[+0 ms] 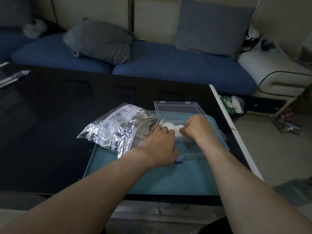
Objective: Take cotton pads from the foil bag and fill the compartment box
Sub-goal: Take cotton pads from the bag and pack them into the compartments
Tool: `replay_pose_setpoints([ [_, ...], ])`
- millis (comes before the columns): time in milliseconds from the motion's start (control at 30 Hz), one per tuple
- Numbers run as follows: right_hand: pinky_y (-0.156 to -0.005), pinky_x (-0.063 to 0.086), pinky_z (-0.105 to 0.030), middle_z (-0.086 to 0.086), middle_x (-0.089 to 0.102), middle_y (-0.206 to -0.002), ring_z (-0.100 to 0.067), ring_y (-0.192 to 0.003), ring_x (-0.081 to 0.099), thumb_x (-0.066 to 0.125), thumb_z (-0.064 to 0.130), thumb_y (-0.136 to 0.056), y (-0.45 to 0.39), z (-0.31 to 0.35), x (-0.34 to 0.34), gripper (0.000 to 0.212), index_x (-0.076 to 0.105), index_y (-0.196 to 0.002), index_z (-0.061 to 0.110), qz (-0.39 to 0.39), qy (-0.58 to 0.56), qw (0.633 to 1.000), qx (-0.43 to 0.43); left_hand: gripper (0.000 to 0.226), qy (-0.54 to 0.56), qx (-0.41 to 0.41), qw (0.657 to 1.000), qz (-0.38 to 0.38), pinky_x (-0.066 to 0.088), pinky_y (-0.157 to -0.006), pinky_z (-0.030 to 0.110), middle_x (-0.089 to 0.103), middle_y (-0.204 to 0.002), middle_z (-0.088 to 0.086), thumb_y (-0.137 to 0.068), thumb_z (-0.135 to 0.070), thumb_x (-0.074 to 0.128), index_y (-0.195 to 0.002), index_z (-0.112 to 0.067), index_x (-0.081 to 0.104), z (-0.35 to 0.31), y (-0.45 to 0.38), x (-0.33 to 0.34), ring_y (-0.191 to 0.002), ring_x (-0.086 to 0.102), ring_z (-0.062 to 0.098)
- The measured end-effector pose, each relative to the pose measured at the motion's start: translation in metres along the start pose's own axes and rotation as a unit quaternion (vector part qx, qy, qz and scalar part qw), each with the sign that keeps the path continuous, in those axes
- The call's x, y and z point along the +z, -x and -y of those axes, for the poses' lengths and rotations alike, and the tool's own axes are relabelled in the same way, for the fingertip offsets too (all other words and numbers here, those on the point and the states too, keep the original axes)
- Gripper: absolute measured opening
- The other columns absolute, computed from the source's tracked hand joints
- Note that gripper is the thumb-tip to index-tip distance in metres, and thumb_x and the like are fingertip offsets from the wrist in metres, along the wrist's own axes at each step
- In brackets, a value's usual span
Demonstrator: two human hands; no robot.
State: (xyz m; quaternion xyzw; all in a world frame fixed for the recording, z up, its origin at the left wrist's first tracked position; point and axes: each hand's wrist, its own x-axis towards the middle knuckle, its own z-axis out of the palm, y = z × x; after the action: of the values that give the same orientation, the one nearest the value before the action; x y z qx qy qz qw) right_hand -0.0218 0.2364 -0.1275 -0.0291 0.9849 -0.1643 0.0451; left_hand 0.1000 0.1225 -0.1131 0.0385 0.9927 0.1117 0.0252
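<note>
My left hand [160, 141] and right hand [197, 126] curled over white cotton pads [175, 128] in the clear compartment box [194, 146], exact grip hidden, foil bag [116, 129] just left, teal tray [152, 179] beneath

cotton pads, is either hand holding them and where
Both the left hand and right hand have curled fingers on the white cotton pads over the compartment box; exact grip hidden.
</note>
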Motion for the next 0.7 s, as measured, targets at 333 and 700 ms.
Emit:
replay_pose_setpoints([
  [333,-0.067,0.040,-0.006,0.008,0.062,-0.090,-0.003,-0.080,0.057,0.071,0.000,-0.087,0.027,0.010,-0.035,0.016,0.072,-0.096,0.013,-0.101,-0.212,0.964,-0.126,0.015,0.164,0.010,0.942,-0.294,0.050,-0.075,0.039,0.064,-0.087,0.002,-0.085,-0.027,0.062,-0.091,-0.013,0.066,0.017,0.013,-0.058,-0.081,0.060,0.021],
  [700,-0.079,0.059,-0.028,0.002,0.076,-0.086,-0.011,-0.079,0.073,0.095,0.011,-0.061,0.075,0.057,-0.005,0.038,0.076,-0.094,0.015,0.132,-0.254,0.943,-0.168,0.040,0.077,-0.181,0.979,-0.051,0.046,-0.098,0.044,0.056,-0.122,0.012,-0.091,-0.047,0.056,-0.119,-0.021,0.064,0.094,0.027,-0.064,-0.116,0.053,0.033],
])
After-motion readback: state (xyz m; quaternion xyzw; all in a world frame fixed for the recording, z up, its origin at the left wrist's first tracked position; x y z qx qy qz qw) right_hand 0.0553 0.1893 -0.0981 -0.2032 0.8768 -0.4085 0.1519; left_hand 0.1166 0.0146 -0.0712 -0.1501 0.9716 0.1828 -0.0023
